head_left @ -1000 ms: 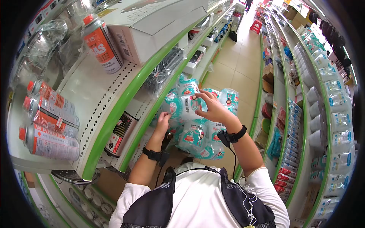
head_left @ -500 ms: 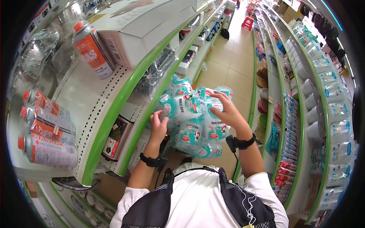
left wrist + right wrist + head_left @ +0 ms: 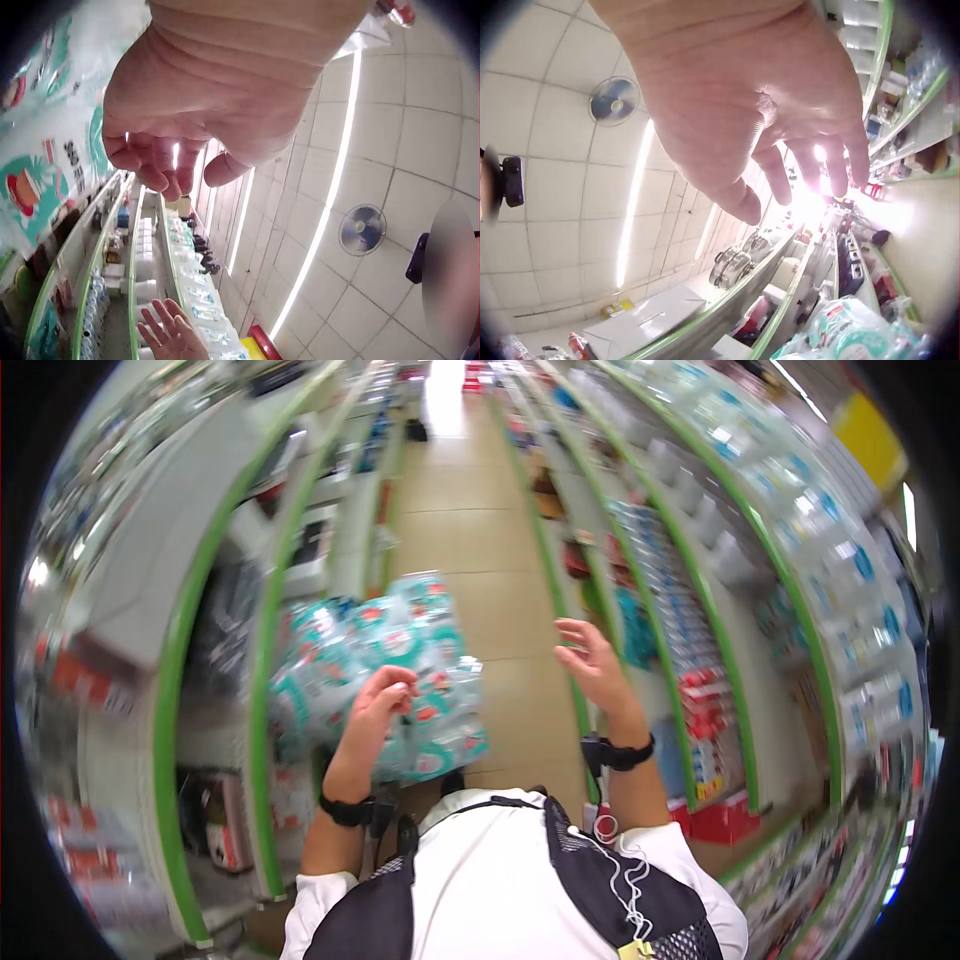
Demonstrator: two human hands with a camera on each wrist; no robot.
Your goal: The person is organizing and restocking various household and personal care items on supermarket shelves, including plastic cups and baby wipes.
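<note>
Head view, and straight to the hands: left hand loosely curled, holding nothing, right in front of the teal-and-white wrapped packs, with contact too blurred to call. Over on the other side, right hand raised above the aisle floor, fingers relaxed and spread, nothing in the grasp, well apart from the packs.

And the packs themselves? Heaped in front of the person, close against the left shelving, bulging into the aisle. Black straps on both wrists, white shirt under a black vest, white earphone cord dangling down the chest.

Across to the left wrist view: fingers of the left hand bent softly downward, plastic wrap filling the side, a bowl picture and "360" on the print. Low down in the same view, the right hand again, palm showing, fingers apart. Overhead, a round fan beside a bright light strip.

Now the right wrist view: fingers lightly bent, gripping nothing, teal wrap at the bottom edge, a white box on a green-edged shelf.
</note>
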